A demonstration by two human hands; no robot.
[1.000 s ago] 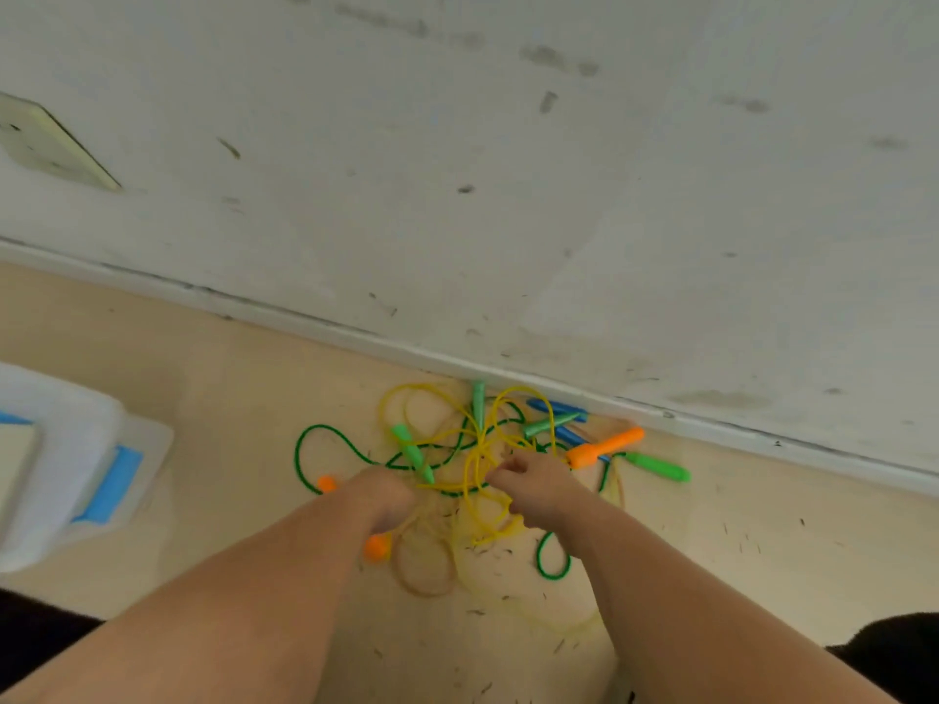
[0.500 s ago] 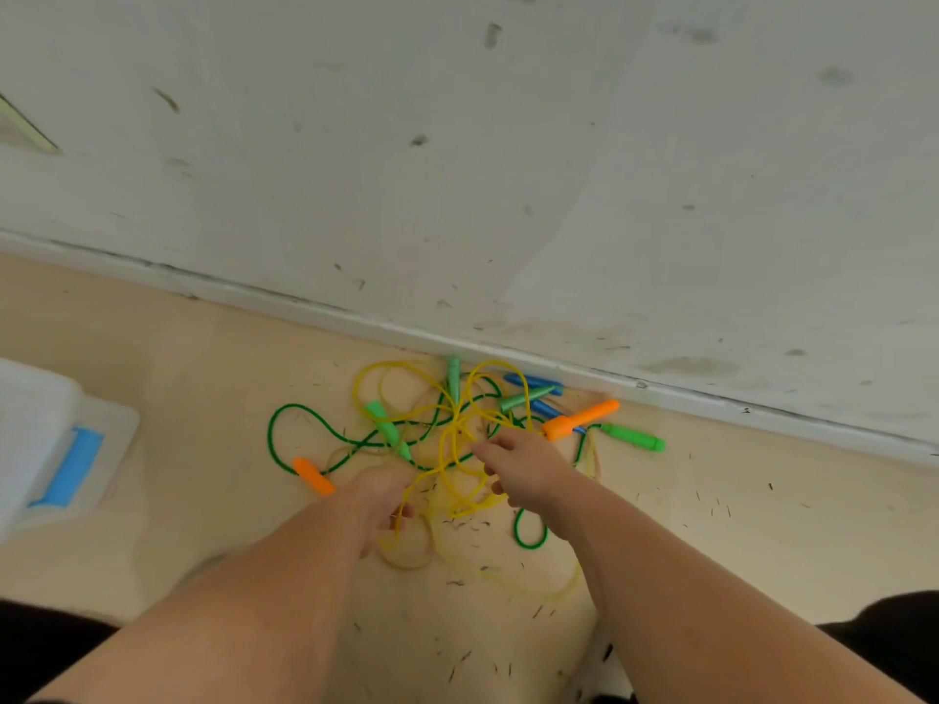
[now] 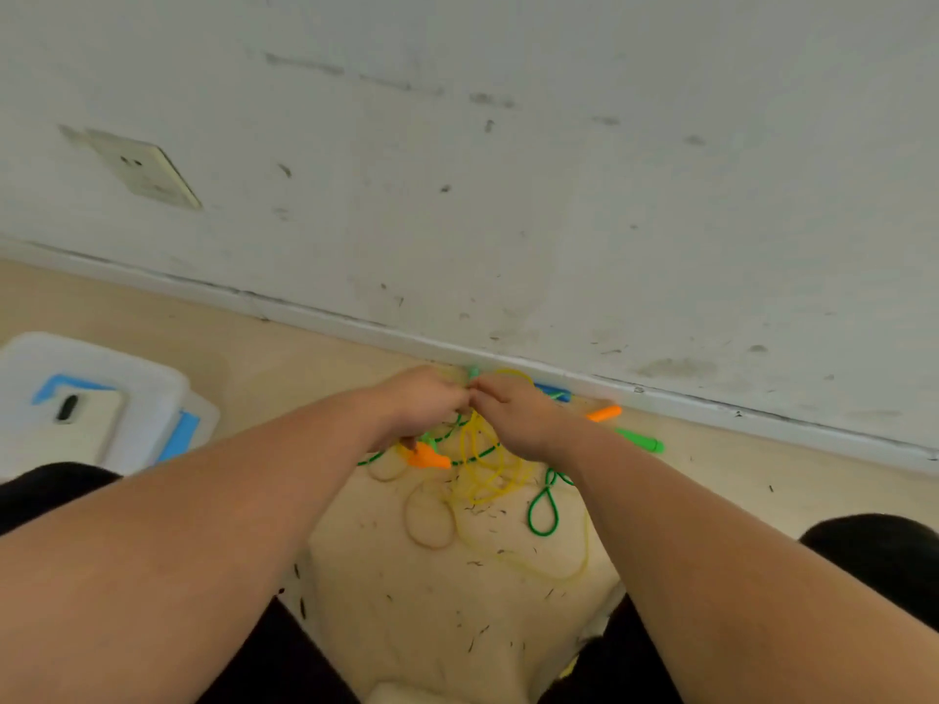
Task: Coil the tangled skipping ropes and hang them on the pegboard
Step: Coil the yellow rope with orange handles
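Over the tangled ropes (image 3: 476, 452) on the floor (image 3: 406, 627) by the wall (image 3: 508, 195), the left hand (image 3: 421, 403) and right hand (image 3: 513, 414) touch at the knuckles, each grip curled tight on yellow strands of the ropes.

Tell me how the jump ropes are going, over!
Left hand, right hand pinching rope tangle. All knotted on floor, none coiled. Pegboard not in view.

A yellow rope (image 3: 480, 470) and a green rope (image 3: 543, 510) lie tangled on the floor (image 3: 406, 627) beside the wall (image 3: 559, 195), an orange handle (image 3: 604, 413) and a green handle (image 3: 641, 441) poking out.
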